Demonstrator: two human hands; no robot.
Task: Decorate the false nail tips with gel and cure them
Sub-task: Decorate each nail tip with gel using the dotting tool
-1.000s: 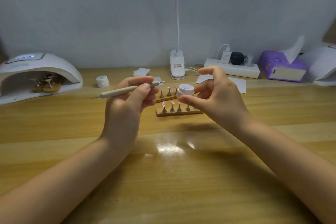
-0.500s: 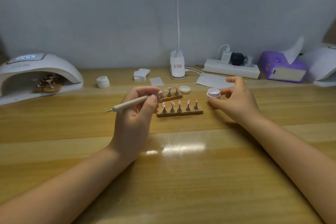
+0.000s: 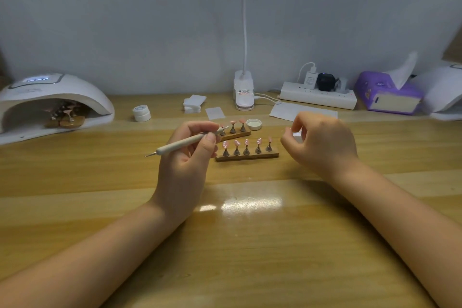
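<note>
Head view: left hand [image 3: 183, 167] pinches a dotting tool [image 3: 185, 144] between thumb and curled fingers, one tip over the rear stand [image 3: 235, 134]; right hand [image 3: 322, 144] at 3 o'clock of the front stand [image 3: 247, 155], fingers loosely curled; whether it grips the gel pot underneath, cannot tell. Pink nail tips [image 3: 247, 142] upright, five in front. Open lid [image 3: 254, 124] at 12 o'clock; curing lamp [image 3: 52, 97] at 9, another set inside. Advice: load little gel; brace the wrist; touch lightly.

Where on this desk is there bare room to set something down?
Bare wood: between the curing lamp and the left hand, and the near desk between the forearms. Crowded: mid-desk around the nail stands, the lid and the right hand; the back edge by the power strip.
</note>
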